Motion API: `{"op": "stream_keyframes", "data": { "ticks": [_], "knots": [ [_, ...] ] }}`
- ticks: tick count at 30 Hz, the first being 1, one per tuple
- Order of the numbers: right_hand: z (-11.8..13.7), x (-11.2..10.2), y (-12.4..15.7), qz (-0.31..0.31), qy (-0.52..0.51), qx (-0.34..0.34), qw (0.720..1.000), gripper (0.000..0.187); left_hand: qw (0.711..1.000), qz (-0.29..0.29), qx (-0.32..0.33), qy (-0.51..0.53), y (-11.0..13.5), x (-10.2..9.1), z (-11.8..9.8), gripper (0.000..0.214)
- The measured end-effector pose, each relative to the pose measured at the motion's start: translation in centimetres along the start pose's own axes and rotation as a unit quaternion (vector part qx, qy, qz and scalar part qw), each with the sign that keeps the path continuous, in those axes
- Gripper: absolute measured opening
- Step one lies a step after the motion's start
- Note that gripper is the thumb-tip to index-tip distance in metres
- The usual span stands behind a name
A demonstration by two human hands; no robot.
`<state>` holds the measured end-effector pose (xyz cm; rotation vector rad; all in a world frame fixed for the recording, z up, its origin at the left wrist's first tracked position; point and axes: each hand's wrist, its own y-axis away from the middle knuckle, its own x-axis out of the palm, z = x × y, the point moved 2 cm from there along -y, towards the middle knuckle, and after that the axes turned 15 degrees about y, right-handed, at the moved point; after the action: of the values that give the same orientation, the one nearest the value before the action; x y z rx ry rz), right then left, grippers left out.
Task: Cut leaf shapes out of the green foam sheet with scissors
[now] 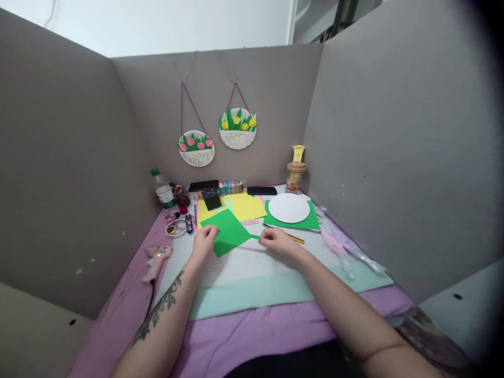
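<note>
Green paper sheet (230, 231) lies flat on the worktop (252, 268), turned like a diamond, between the two hands and slightly beyond them. It looks thin, light and limp. It would likely slide easily on the smooth surface and crease if pressed hard, so a corner or edge pinched between thumb and fingertip is the sensible place to take it.

The left hand (205, 240) is curled, with thumb and fingers closed on the sheet's left corner, so the sheet spreads from it toward 2 o'clock. The right hand (275, 240) is loosely curled with its fingertips at the pointed right tip of the green paper sheet, which sits at its 9 o'clock. Whether it really grips that tip I cannot tell.

A pencil (293, 238) lies just beside the right hand at 3 o'clock. Yellow paper (246, 206) sits at 12 o'clock beyond the sheet, and a white paper plate (289, 208) at 1 o'clock.
</note>
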<state>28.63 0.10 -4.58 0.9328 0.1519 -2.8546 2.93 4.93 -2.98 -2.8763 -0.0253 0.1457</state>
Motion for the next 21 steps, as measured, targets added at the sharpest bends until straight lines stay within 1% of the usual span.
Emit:
{"op": "stream_keyframes", "data": {
  "ticks": [3, 4, 5, 7, 8, 10, 12, 15, 16, 18, 19, 21],
  "knots": [
    [0.3, 0.0, -0.2, -0.080, -0.037, 0.005, 0.996, 0.024, 1.000, 0.002, 0.004, -0.011, 0.2, 0.1, -0.1, 0.026],
    [0.4, 0.1, -0.2, -0.088, -0.053, 0.007, 0.995, 0.025, 1.000, 0.003, 0.005, -0.015, 0.3, 0.2, -0.2, 0.027],
    [0.6, 0.2, -0.2, -0.078, -0.067, 0.008, 0.995, 0.026, 1.000, 0.005, 0.007, -0.018, 0.4, 0.3, -0.3, 0.028],
    [0.9, 0.5, -0.2, -0.023, -0.073, 0.002, 0.997, 0.028, 1.000, 0.009, 0.008, -0.019, 0.6, 0.4, -0.5, 0.029],
    [1.1, 0.7, -0.1, 0.004, -0.064, 0.003, 0.998, 0.028, 1.000, 0.010, 0.007, -0.017, 0.7, 0.5, -0.6, 0.029],
    [1.1, 0.9, 0.1, 0.033, -0.041, 0.017, 0.998, 0.025, 1.000, 0.008, 0.006, -0.010, 0.6, 0.4, -0.6, 0.029],
    [1.0, 0.9, 0.1, 0.035, -0.040, 0.041, 0.998, 0.023, 1.000, 0.001, 0.003, 0.004, 0.5, 0.4, -0.6, 0.030],
    [0.7, 0.9, -0.1, 0.013, -0.082, 0.056, 0.995, 0.023, 0.999, 0.004, -0.017, 0.047, 0.9, 1.1, -0.4, 0.033],
    [0.6, 1.0, -0.1, 0.004, -0.093, 0.053, 0.994, 0.024, 0.997, 0.014, -0.030, 0.062, 1.3, 1.5, -0.3, 0.036],
    [0.7, 1.6, -0.2, -0.004, -0.102, 0.041, 0.994, 0.025, 0.993, 0.063, -0.069, 0.077, 2.3, 2.8, -0.1, 0.040],
    [0.8, 2.0, -0.2, -0.001, -0.101, 0.034, 0.994, 0.026, 0.990, 0.084, -0.077, 0.078, 2.8, 3.5, 0.0, 0.040],
    [1.1, 3.1, 0.0, 0.017, -0.100, 0.021, 0.995, 0.026, 0.987, 0.102, -0.104, 0.067, 3.8, 4.6, 0.2, 0.034]
  ]
}}
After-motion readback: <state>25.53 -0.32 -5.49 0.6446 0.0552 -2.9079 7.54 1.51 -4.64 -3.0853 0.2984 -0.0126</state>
